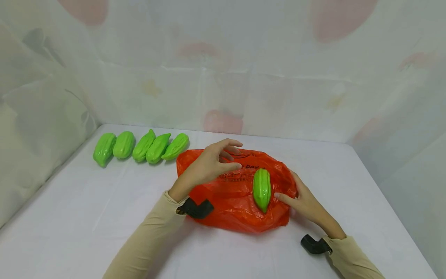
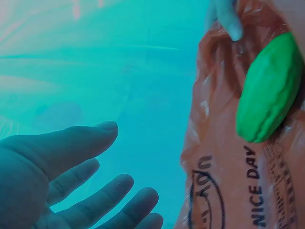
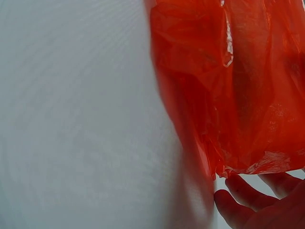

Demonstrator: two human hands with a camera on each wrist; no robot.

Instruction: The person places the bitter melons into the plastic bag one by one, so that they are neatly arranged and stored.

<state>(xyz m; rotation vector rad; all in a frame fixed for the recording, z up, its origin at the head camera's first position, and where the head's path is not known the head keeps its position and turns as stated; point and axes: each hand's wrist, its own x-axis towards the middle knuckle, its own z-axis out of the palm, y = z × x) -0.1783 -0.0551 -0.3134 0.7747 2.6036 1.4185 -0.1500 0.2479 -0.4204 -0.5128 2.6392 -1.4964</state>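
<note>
A red plastic bag (image 1: pixel 230 205) with black print lies spread on the table. On its right half rests a green ridged bitter melon (image 1: pixel 262 190), also seen on the bag in the left wrist view (image 2: pixel 270 90). My left hand (image 1: pixel 212 162) hovers over the bag's left part, fingers loosely bent and thumb apart, with nothing in it. At the bag's right edge my right hand (image 1: pixel 306 201) holds the plastic, thumb on top and the other fingers partly hidden behind the edge. In the right wrist view, the fingertips (image 3: pixel 238 195) meet the bag's rim.
Several more green bitter melons (image 1: pixel 123 145) lie in a row at the table's back left. A white cloth covers the table (image 1: pixel 69 217). Patterned curtains (image 1: pixel 223 93) close off the back and both sides.
</note>
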